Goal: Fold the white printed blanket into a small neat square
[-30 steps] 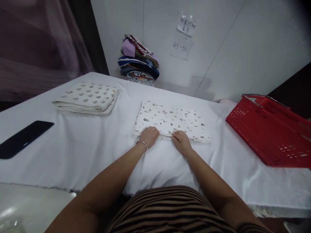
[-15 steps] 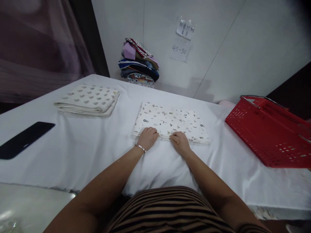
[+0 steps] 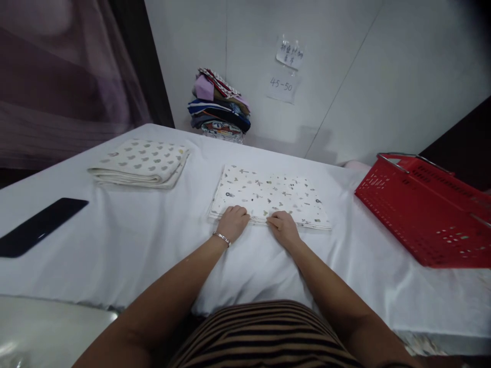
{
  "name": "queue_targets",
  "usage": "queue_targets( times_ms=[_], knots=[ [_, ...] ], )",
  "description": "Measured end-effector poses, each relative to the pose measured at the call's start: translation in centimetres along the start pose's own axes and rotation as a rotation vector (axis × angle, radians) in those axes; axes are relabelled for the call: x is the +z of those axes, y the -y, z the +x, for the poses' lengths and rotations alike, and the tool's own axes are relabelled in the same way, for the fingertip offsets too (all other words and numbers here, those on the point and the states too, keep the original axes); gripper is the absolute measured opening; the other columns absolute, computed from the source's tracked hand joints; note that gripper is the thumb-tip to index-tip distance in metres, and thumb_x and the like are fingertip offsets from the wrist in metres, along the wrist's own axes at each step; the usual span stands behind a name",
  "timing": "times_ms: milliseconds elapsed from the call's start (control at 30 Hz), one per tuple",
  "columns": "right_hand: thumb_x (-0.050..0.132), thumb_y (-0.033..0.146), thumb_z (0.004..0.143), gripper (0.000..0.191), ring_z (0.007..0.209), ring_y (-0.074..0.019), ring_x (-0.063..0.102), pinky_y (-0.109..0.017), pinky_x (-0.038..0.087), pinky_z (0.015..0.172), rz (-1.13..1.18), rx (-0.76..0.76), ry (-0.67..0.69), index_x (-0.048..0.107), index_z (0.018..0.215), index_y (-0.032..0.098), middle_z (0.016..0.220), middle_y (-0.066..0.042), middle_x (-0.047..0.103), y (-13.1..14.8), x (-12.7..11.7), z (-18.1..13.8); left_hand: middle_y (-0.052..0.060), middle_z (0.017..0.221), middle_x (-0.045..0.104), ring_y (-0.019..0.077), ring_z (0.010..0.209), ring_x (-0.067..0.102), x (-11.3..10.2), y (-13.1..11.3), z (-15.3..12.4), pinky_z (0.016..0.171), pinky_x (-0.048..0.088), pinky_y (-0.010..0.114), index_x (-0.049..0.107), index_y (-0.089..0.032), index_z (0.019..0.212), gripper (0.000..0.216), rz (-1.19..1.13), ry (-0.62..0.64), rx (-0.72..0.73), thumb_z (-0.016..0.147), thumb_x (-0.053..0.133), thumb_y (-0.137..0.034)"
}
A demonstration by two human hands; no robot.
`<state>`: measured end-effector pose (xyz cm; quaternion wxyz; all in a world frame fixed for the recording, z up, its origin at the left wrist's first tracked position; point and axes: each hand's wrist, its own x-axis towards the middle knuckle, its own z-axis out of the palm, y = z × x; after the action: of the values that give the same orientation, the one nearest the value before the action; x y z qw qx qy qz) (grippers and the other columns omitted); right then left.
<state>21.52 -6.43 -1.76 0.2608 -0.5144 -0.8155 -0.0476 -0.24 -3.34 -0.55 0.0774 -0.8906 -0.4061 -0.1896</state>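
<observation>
Cloth: printed cloth (image 3: 268, 197) lies flat mid-counter (image 3: 153, 250), its near edge under both hands.
Left hand (image 3: 232, 223): fingers curled onto that edge; gripping or only pressing, I cannot tell.
Right hand (image 3: 284, 228): the same, just beside it.
Progress: apparently folded already to a rectangle; a second folded cloth (image 3: 141, 162) lies well apart.
Hidden: fingertips tucked under; red basket (image 3: 422, 209) cut off.
</observation>
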Motion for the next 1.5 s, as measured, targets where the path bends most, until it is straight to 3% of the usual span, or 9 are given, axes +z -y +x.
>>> queue_targets(
  times_ms=[267,767,1067,1300,1500],
  knots=[
    [0.053,0.022,0.086,0.018,0.084,-0.0189,0.051,-0.031,0.039,0.074,0.026,0.006,0.003,0.071,0.090,0.020,0.088,-0.006,0.063,-0.1,-0.1,0.0,0.005,0.089,0.061,0.0209,0.088,0.050,-0.6,-0.3,-0.3,0.076,0.036,0.036,0.064,-0.020,0.085,0.015,-0.061,0.040,-0.042,0.085,0.051,-0.027],
    [0.054,0.022,0.085,0.017,0.085,-0.0190,0.053,-0.032,0.042,0.075,0.079,0.029,-0.014,0.071,0.088,0.022,0.086,-0.006,0.063,-0.1,0.1,0.1,0.004,0.090,0.061,0.0198,0.089,0.050,-0.6,0.2,0.3,0.076,0.036,0.034,0.063,-0.021,0.092,0.014,-0.103,0.066,-0.030,0.085,0.053,-0.027],
    [0.051,0.022,0.087,0.019,0.089,-0.0193,0.052,-0.032,0.041,0.078,0.051,0.028,0.042,0.068,0.093,0.020,0.091,-0.007,0.062,0.1,-0.3,0.1,0.005,0.086,0.059,0.0195,0.086,0.049,-0.1,0.2,0.4,0.075,0.036,0.035,0.061,-0.018,0.085,0.021,-0.027,0.056,0.016,0.090,0.041,-0.021],
    [0.053,0.027,0.086,0.028,0.100,-0.0226,0.049,-0.036,0.039,0.084,0.009,0.002,0.071,0.058,0.111,0.018,0.107,-0.010,0.059,1.4,-0.9,0.1,0.007,0.086,0.057,0.0205,0.086,0.049,0.3,0.3,0.6,0.075,0.037,0.036,0.059,-0.018,0.084,0.019,-0.084,0.046,-0.023,0.090,0.042,-0.021],
    [0.049,0.024,0.088,0.020,0.097,-0.0219,0.049,-0.036,0.037,0.085,-0.024,-0.014,0.085,0.059,0.105,0.019,0.102,-0.009,0.061,1.9,-0.1,1.1,0.007,0.085,0.057,0.0199,0.085,0.049,0.2,0.4,0.8,0.075,0.037,0.035,0.059,-0.018,0.082,0.020,-0.135,0.066,-0.064,0.090,0.042,-0.023]
  ],
)
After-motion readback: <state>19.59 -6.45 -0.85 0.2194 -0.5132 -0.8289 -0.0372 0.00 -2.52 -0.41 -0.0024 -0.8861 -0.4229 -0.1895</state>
